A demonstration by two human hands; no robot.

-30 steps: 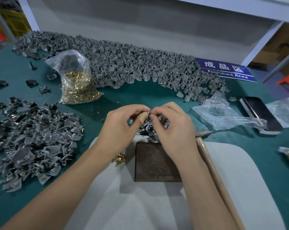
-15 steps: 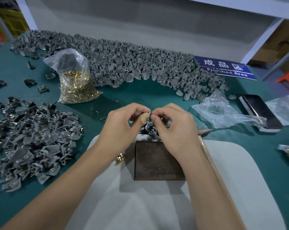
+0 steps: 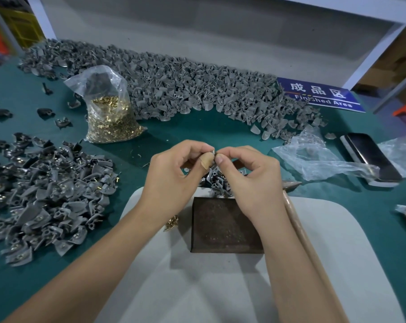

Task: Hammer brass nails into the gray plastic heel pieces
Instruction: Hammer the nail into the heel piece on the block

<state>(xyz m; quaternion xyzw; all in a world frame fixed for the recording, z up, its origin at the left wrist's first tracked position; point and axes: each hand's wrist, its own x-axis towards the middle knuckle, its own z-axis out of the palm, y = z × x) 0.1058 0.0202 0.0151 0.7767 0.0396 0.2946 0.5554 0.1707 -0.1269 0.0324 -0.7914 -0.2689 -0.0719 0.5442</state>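
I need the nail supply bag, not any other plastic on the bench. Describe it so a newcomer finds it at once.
Start at the long gray heap of heel pieces along the back of the green table. At its left front stands a clear plastic bag. Unlike the crumpled plastic on the right, it stands upright and is packed with gold-coloured brass nails.

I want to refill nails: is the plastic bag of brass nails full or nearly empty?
Partly full. The plastic bag holds brass nails in its lower half; its upper part is slack.
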